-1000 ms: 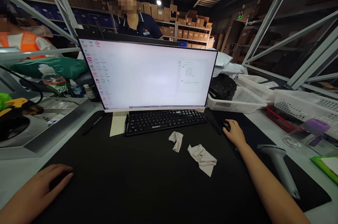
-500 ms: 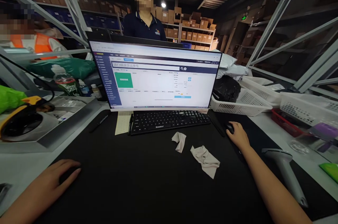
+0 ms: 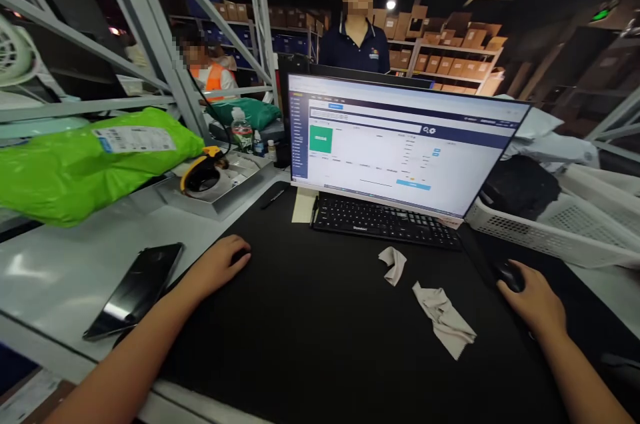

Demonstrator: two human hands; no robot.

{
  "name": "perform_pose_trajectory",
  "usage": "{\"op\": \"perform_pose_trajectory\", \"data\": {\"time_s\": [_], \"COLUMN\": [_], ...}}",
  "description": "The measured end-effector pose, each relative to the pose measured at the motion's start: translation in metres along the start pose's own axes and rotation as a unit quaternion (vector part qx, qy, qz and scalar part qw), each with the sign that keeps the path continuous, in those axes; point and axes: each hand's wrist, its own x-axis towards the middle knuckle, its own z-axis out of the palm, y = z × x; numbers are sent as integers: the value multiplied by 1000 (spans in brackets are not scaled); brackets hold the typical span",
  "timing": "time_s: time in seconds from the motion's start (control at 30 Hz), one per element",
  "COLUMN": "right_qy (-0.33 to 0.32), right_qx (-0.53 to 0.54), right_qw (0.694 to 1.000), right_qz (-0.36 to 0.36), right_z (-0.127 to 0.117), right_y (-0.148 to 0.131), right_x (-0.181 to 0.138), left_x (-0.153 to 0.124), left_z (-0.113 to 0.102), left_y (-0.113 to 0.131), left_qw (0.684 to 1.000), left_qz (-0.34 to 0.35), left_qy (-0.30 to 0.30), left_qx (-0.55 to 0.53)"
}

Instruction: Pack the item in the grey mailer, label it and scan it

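Observation:
My right hand (image 3: 543,304) rests over a black computer mouse (image 3: 509,275) at the right side of the black desk mat (image 3: 300,324). On the mat's left part lies my left hand (image 3: 220,267), thumb and fingers apart in a loose curve, with nothing visible in it. A keyboard (image 3: 385,221) sits below a lit monitor (image 3: 380,137), whose page has a green block and a search bar. Two crumpled grey cloths, a small one (image 3: 393,265) and a larger one (image 3: 445,321), lie between my hands.
At left are a dark phone (image 3: 135,291), a bright green parcel (image 3: 100,161) and a grey tray (image 3: 220,201) holding a tape roll. White baskets (image 3: 540,237) stand at right. One person (image 3: 357,44) stands behind the monitor; another in an orange vest (image 3: 215,79) is farther left.
The view has swung left, bringing the phone and green parcel into sight. My right hand stays on the mouse, and my left hand still lies on the mat.

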Motion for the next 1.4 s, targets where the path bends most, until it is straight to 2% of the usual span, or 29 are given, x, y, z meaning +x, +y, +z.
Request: {"op": "perform_pose_trajectory", "data": {"time_s": [0.17,0.43,0.67,0.83,0.97,1.4], "right_qy": [0,9,-17,-5,-18,0], "right_qx": [-3,15,-16,-25,-40,-43], "right_qw": [1000,1000,1000,1000,999,999], "right_qz": [4,-13,-6,-8,0,-6], "right_z": [2,-4,-9,-10,-10,-10], "right_y": [4,-8,-13,-16,-17,-18], "right_x": [0,-2,-5,-5,-4,-6], "left_x": [-3,-3,-2,-2,-1,1], "left_z": [0,1,3,6,6,9], "left_y": [0,-1,-3,-6,-8,-15], "left_qw": [1000,1000,1000,1000,1000,1000], "left_qz": [6,5,3,1,5,7], "left_qy": [1,-4,-1,2,4,1], "left_qx": [3,0,1,4,4,2]}}
